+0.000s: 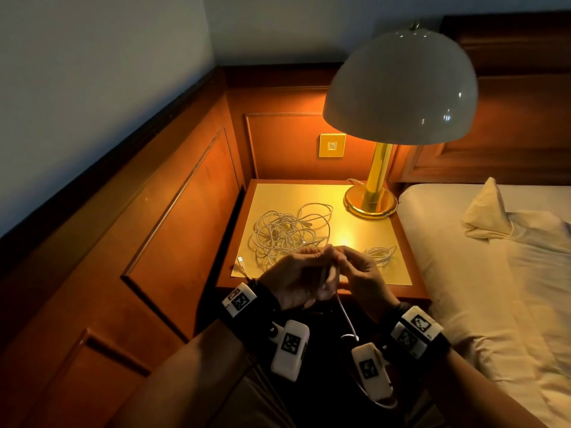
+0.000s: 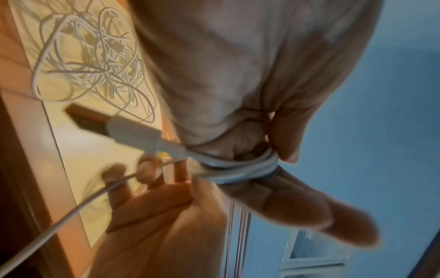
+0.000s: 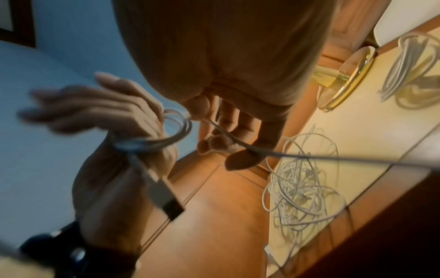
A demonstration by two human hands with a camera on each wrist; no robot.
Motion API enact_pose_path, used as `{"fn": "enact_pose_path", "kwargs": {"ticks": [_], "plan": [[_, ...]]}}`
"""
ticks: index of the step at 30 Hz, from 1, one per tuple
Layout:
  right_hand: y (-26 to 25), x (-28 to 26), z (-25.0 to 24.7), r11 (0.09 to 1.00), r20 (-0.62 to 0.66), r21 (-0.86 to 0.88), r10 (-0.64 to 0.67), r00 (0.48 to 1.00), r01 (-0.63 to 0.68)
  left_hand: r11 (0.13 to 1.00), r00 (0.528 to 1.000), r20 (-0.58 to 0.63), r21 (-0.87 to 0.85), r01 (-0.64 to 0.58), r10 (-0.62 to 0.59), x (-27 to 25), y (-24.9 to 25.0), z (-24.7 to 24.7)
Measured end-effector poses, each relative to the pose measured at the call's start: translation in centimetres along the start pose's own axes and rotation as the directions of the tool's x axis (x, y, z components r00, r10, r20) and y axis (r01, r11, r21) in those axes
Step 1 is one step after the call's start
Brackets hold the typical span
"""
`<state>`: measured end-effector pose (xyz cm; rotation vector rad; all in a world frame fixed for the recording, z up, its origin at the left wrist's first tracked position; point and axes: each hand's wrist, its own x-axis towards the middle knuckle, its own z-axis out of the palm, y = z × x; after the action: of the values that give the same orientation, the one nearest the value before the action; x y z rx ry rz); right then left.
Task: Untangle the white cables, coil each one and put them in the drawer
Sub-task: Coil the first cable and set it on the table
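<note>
- A small wooden bedside table (image 1: 398,242) with a glossy yellow-lit top is set in a corner of orange-brown wood panelling (image 1: 185,211), under grey-white walls.
- A brass-stemmed lamp with a white dome shade (image 1: 401,88) is lit at the table's back right; a bed with cream sheets (image 1: 494,273) lies just beside the table on the right.
- A loose tangle of thin white cables (image 1: 287,233) is spread over the middle of the table; a small coiled white cable (image 1: 380,253) lies near the front right edge.
- Both hands are held together above the table's front edge.
- Several turns of a white USB cable (image 2: 238,169) are wound round the left hand (image 1: 296,279), whose fingers (image 3: 78,105) are extended and blurred; the cable's plug (image 2: 133,131) sticks out beside the palm.
- The free run of the same cable is pinched by the right hand (image 1: 364,276), with its fingers (image 3: 228,144) curled narrowly round it.
</note>
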<state>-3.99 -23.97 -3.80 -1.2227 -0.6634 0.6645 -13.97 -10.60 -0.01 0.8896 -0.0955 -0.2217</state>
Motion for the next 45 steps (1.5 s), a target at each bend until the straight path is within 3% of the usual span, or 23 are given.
{"fn": "enact_pose_path", "kwargs": {"ticks": [2, 4, 5, 7, 9, 11, 13, 14, 15, 17, 22, 24, 27, 32, 35, 38, 40, 42, 45], "plan": [[0.6, -0.4, 0.7, 0.995, 0.039, -0.022, 0.095, 0.995, -0.094, 0.996, 0.996, -0.051, -0.039, -0.079, 0.077, 0.4, 0.1, 0.2], [1.4, -0.9, 1.0, 0.973, 0.119, -0.186, 0.161, 0.980, -0.137, 0.989, 0.981, -0.147, -0.059, -0.135, 0.125, 0.9, 0.5, 0.2], [1.7, -1.1, 1.0, 0.945, 0.156, -0.302, 0.174, 0.972, -0.121, 0.988, 0.968, -0.209, -0.024, -0.151, 0.142, 1.2, 0.8, 0.0], [1.8, -1.2, 0.8, 0.870, 0.187, -0.489, 0.168, 0.968, -0.057, 0.969, 0.922, -0.335, 0.213, -0.129, 0.196, 1.6, 1.2, -0.7], [1.2, -1.2, 0.5, 0.833, 0.181, -0.553, 0.117, 0.976, 0.003, 0.829, 0.878, -0.390, 0.559, -0.015, 0.279, 1.8, 1.1, -1.6], [0.4, -1.0, 0.2, 0.784, 0.208, -0.610, 0.017, 0.978, 0.116, 0.593, 0.872, -0.384, 0.793, 0.143, 0.303, 1.7, 1.0, -1.6], [-0.3, -0.7, -0.2, 0.706, 0.238, -0.671, -0.087, 0.967, 0.229, 0.358, 0.895, -0.393, 0.884, 0.303, 0.213, 1.6, 0.8, -1.5], [-0.6, -0.4, -0.5, 0.677, 0.241, -0.688, -0.126, 0.962, 0.261, 0.327, 0.899, -0.417, 0.876, 0.356, 0.138, 1.6, 0.6, -1.6], [-0.9, -0.2, -0.8, 0.662, 0.229, -0.698, -0.153, 0.961, 0.272, 0.365, 0.898, -0.436, 0.848, 0.384, 0.068, 1.5, 0.5, -1.5], [-1.7, 0.1, -1.4, 0.662, 0.187, -0.693, -0.217, 0.958, 0.285, 0.529, 0.898, -0.439, 0.757, 0.382, -0.020, 1.0, 0.5, -1.7], [-3.2, 0.2, -1.9, 0.689, 0.127, -0.630, -0.364, 0.923, 0.359, 0.839, 0.956, -0.242, 0.473, 0.268, -0.169, -0.2, 0.6, -2.1], [-3.4, 0.2, -1.8, 0.721, 0.095, -0.601, -0.365, 0.926, 0.346, 0.922, 0.960, -0.154, 0.278, 0.271, -0.236, -0.4, 0.4, -2.1], [-3.4, 0.2, -1.5, 0.768, 0.081, -0.547, -0.348, 0.934, 0.334, 0.980, 0.981, -0.082, 0.080, 0.183, -0.176, -0.6, 0.0, -1.6], [-2.8, 0.1, -0.8, 0.883, 0.070, -0.391, -0.254, 0.965, 0.261, 0.995, 0.997, 0.069, -0.091, 0.048, -0.042, -0.3, 0.2, -0.1], [-1.7, -0.1, -0.4, 0.983, 0.030, -0.178, -0.044, 0.999, 0.049, 0.986, 0.998, 0.049, -0.164, -0.040, 0.049, 0.2, 0.2, 0.6], [-0.8, -0.7, 0.3, 0.947, 0.039, -0.290, 0.159, 0.986, -0.141, 0.976, 0.987, -0.011, -0.149, -0.161, 0.161, 0.8, 0.4, 1.2], [-0.8, -1.3, 1.0, 0.852, 0.107, -0.510, 0.204, 0.973, -0.123, 0.981, 0.976, -0.117, -0.025, -0.190, 0.186, 1.5, 0.6, 1.1], [-0.7, -1.6, 1.2, 0.755, 0.171, -0.654, 0.207, 0.963, -0.046, 0.952, 0.949, -0.235, 0.269, -0.146, 0.212, 2.1, 0.8, 0.2], [-0.5, -1.3, 0.6, 0.657, 0.169, -0.753, 0.125, 0.978, 0.046, 0.721, 0.914, -0.339, 0.689, 0.081, 0.222, 2.4, 1.1, -1.0]]}}
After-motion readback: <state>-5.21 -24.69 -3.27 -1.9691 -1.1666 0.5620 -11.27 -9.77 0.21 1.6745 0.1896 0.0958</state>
